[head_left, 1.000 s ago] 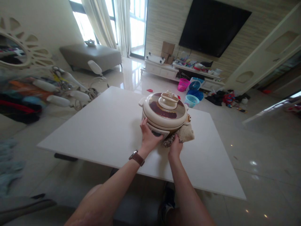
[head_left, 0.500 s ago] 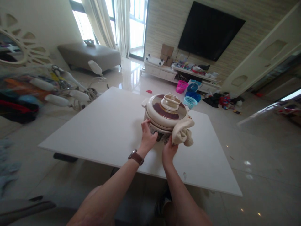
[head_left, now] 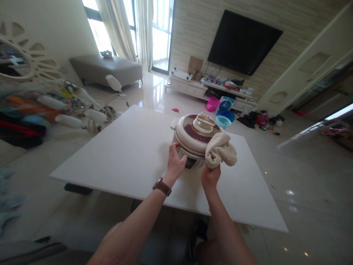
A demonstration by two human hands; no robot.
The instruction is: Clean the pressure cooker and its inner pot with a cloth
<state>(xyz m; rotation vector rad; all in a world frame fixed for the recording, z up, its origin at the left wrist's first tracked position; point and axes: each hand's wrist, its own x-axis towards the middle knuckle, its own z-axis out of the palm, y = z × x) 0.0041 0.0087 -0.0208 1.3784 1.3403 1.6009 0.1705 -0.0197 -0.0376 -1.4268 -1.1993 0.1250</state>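
Observation:
A beige electric cooker (head_left: pixel 190 145) with a round lid, a window on top showing dark brown, and a front control panel stands on the white table (head_left: pixel 116 154). On its front left side, my left hand (head_left: pixel 175 163) grips the body, thumb near the panel and fingers along the side; a brown-strapped watch (head_left: pixel 162 186) is on this wrist. My right hand (head_left: pixel 211 177) is closed on a crumpled beige cloth (head_left: pixel 220 151), at the cooker's front right. The cloth covers part of the lid's edge. The fingertips of this hand are partly hidden by it.
Beyond the table stand a pink basket (head_left: pixel 213 104), a light blue basket (head_left: pixel 223 121) and a low TV cabinet (head_left: pixel 187 87). A lamp with several white shades (head_left: pixel 95 115) lies left of the table. A grey bench (head_left: pixel 110 68) is by the window.
My right hand has moved right and away from the cooker's front with the cloth, which sits further right and higher. More of the control panel shows. My left hand stays on the cooker.

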